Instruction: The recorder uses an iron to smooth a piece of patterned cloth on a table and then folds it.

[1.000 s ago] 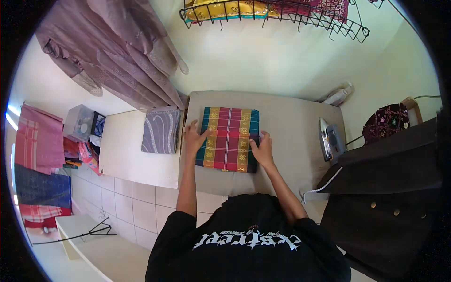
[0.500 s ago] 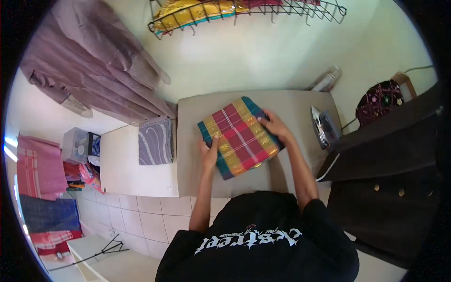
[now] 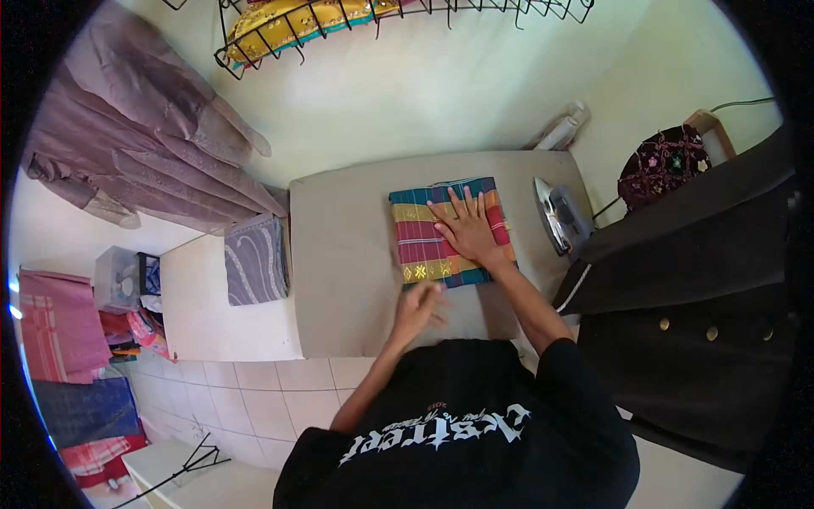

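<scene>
A folded checked cloth in red, dark green and yellow-gold, with shiny gold motifs, lies flat on a beige padded board. Pressed down on its top is my right hand, flat with the fingers spread. My left hand hovers by the cloth's near edge, slightly blurred, its fingers loosely bent and apart with nothing in them. Whether it touches the cloth I cannot tell. An iron rests to the right of the cloth, near the board's edge.
Left of the board, a folded grey patterned cloth lies on a white surface. A mauve garment hangs at the far left. Overhead is a black wire rack. Dark clothing hangs on the right; a pale bottle stands behind.
The cloth, earlier held tilted by both hands, now lies squared and smaller on the board. My right hand has flattened on it; my left has come off its side and moved nearer me.
</scene>
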`<state>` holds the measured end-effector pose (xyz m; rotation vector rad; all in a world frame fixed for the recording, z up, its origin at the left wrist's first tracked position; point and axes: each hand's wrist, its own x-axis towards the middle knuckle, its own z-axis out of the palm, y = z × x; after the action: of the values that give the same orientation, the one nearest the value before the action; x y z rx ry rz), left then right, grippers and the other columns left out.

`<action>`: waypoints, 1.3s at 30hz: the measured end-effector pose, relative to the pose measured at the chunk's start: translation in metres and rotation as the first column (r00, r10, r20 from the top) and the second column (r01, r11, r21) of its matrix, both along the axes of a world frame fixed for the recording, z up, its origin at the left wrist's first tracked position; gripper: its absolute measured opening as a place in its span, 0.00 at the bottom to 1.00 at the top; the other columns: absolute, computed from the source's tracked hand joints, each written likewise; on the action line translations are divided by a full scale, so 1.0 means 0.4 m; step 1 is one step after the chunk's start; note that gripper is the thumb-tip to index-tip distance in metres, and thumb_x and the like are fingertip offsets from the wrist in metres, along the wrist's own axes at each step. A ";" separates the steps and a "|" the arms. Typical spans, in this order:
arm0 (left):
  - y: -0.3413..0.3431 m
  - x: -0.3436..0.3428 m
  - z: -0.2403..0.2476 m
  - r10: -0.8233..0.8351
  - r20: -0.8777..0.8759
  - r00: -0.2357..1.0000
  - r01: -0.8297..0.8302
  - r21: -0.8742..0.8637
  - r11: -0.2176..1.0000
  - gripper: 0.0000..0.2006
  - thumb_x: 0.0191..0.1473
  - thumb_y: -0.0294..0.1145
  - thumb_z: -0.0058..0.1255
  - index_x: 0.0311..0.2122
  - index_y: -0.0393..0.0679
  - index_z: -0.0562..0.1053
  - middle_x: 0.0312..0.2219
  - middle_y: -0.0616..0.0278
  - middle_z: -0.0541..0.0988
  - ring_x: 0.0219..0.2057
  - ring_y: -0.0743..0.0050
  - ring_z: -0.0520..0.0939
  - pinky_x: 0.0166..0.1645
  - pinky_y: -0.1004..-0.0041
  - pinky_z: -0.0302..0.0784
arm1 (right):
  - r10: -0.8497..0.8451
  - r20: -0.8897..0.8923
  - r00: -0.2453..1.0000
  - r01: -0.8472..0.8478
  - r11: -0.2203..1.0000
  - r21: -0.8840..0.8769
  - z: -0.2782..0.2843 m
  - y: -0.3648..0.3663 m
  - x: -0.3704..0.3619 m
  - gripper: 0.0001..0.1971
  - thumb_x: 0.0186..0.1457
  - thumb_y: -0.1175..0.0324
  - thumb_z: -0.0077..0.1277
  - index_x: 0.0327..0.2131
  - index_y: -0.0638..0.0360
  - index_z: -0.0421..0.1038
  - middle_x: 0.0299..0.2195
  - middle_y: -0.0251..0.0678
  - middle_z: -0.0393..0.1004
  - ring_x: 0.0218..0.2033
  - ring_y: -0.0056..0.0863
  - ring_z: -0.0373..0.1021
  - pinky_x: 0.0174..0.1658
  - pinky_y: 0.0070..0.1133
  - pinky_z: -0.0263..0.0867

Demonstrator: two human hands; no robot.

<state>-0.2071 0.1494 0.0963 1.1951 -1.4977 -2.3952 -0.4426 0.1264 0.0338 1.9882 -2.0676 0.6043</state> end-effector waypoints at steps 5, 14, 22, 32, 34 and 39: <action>-0.109 -0.152 0.048 0.144 0.000 0.990 -0.032 -0.974 0.223 0.23 0.63 0.41 0.43 0.59 0.42 0.64 0.55 0.49 0.71 0.54 0.53 0.74 0.60 0.54 0.66 | -0.068 0.201 0.977 0.049 0.994 0.095 0.081 0.000 -0.046 0.24 0.56 0.57 0.52 0.57 0.43 0.66 0.62 0.52 0.55 0.64 0.58 0.49 0.64 0.52 0.42; -0.153 -0.193 -0.083 0.145 0.516 0.844 0.523 -0.852 -0.010 0.30 0.62 0.50 0.38 0.64 0.45 0.59 0.65 0.48 0.55 0.67 0.50 0.54 0.68 0.48 0.41 | -0.707 -0.063 0.705 0.706 0.689 0.163 0.169 0.232 -0.355 0.24 0.53 0.58 0.56 0.48 0.63 0.67 0.43 0.50 0.73 0.47 0.49 0.70 0.48 0.41 0.65; -0.141 -0.225 -0.134 0.148 0.231 0.962 0.253 -0.955 -0.156 0.28 0.61 0.49 0.38 0.62 0.43 0.62 0.63 0.47 0.58 0.67 0.50 0.53 0.68 0.48 0.42 | -0.557 0.359 0.749 0.385 0.807 0.448 0.052 0.304 -0.591 0.13 0.58 0.61 0.51 0.38 0.61 0.66 0.25 0.43 0.72 0.19 0.32 0.73 0.19 0.31 0.68; -0.177 -0.194 -0.124 0.197 -0.231 0.953 -0.289 -0.889 0.355 0.23 0.66 0.41 0.32 0.60 0.36 0.61 0.56 0.41 0.68 0.59 0.46 0.67 0.67 0.55 0.52 | -0.315 0.808 0.498 0.029 0.937 0.347 0.302 0.053 -0.048 0.25 0.58 0.48 0.51 0.20 0.61 0.64 0.13 0.36 0.66 0.09 0.26 0.65 0.11 0.24 0.58; -0.173 -0.206 -0.122 0.191 -0.235 0.953 -0.285 -0.911 0.299 0.23 0.66 0.40 0.33 0.59 0.34 0.61 0.56 0.40 0.68 0.58 0.46 0.67 0.67 0.56 0.53 | 0.010 0.511 0.859 -0.008 1.000 -0.006 0.067 0.006 -0.037 0.24 0.57 0.54 0.51 0.28 0.73 0.68 0.22 0.58 0.72 0.12 0.42 0.70 0.15 0.32 0.64; -0.170 -0.212 -0.130 0.275 -0.055 0.960 -0.062 -0.998 0.015 0.27 0.64 0.42 0.38 0.59 0.30 0.61 0.54 0.39 0.70 0.58 0.48 0.68 0.66 0.58 0.55 | -0.241 0.506 0.829 0.080 0.945 0.318 0.101 -0.100 -0.011 0.22 0.58 0.57 0.49 0.33 0.75 0.67 0.23 0.61 0.73 0.14 0.47 0.73 0.16 0.34 0.67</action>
<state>-0.2919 0.0814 0.0441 0.9530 -2.1801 -0.4676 -0.4472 0.0863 0.0740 1.9033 -2.7677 0.9717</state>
